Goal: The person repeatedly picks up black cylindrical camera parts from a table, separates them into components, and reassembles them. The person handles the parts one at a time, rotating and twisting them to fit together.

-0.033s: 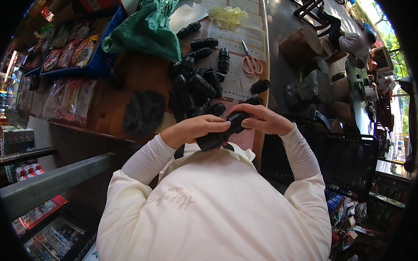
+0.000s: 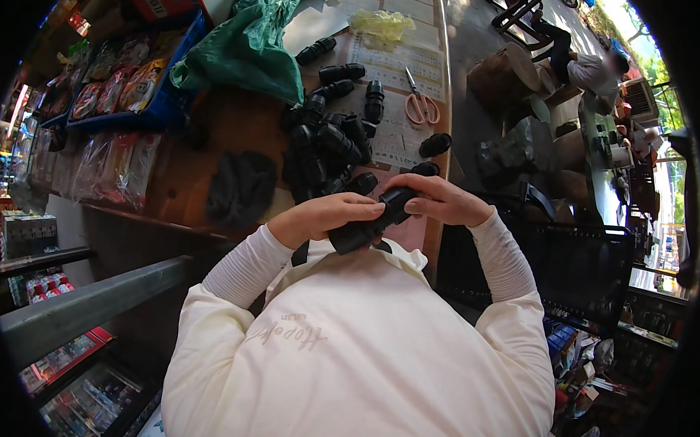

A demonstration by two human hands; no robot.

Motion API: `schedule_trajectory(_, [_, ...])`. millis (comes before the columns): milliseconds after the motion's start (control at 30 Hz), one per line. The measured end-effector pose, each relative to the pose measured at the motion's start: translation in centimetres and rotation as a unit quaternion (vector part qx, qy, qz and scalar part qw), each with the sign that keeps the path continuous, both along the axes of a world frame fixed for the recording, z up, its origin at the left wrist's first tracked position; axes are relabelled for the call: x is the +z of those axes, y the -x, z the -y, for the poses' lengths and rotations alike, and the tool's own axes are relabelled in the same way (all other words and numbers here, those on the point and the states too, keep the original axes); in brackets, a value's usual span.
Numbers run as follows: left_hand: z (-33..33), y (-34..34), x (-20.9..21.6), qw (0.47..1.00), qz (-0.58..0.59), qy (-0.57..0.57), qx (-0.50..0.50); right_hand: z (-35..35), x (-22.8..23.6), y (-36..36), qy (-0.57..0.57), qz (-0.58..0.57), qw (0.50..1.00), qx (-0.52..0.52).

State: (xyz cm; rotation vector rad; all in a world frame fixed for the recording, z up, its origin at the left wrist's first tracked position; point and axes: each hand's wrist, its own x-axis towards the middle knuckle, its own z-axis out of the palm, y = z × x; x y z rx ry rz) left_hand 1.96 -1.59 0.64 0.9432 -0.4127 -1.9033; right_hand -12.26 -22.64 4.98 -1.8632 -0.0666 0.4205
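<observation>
Close in front of my chest, both hands hold a black plastic pipe coupling [image 2: 358, 234], tilted up to the right. My left hand [image 2: 324, 217] is closed on its lower left part, thumb on top. On the upper right end my right hand [image 2: 447, 202] grips, fingers curled over the top; the fingers beneath are largely hidden. Just beyond lies a pile of similar black couplings [image 2: 340, 142], and two more rest nearer the table's right edge, one of them a short black coupling [image 2: 435, 145]. Scissors [image 2: 422, 106] with pink handles lie right of the pile.
A green plastic bag [image 2: 244, 56], a crumpled yellowish bag [image 2: 382, 25] and a dark cloth [image 2: 241, 189] lie on the wooden table [image 2: 183, 174]. Far left stands a blue crate [image 2: 142, 118] of packets. A black chair [image 2: 560, 265] is at my right; a person [image 2: 591, 71] sits beyond.
</observation>
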Motion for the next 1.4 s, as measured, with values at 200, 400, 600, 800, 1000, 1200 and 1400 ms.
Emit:
schedule_trajectory(200, [-0.1,-0.2,0.3,0.999,0.016,0.031,0.009,-0.6,-0.4,-0.1,-0.014,-0.020,0.998,-0.060])
schedule_trajectory(400, [0.3,-0.2,0.1,0.998,0.045,0.049,0.011,-0.3,-0.4,0.3,-0.090,-0.142,0.980,-0.110])
schedule_trajectory(600, [0.5,-0.2,-0.4,0.995,0.033,0.089,0.005,-0.3,-0.1,1.2,-0.065,-0.016,0.994,-0.084])
schedule_trajectory(800, [0.2,0.1,-0.9,0.994,0.042,0.104,-0.009,0.4,1.4,0.9,0.175,-0.032,0.983,-0.041])
schedule_trajectory(1000, [-0.1,0.0,-1.0,0.991,0.032,0.125,-0.021,-0.6,1.9,1.5,0.120,0.034,0.987,-0.096])
schedule_trajectory(1200, [-0.2,-0.1,-0.6,0.990,0.066,0.127,0.001,-0.8,2.0,1.9,0.119,0.091,0.981,-0.127])
schedule_trajectory(1400, [-0.2,0.2,-0.4,0.988,0.056,0.139,-0.034,0.2,1.2,2.2,0.245,0.055,0.960,-0.126])
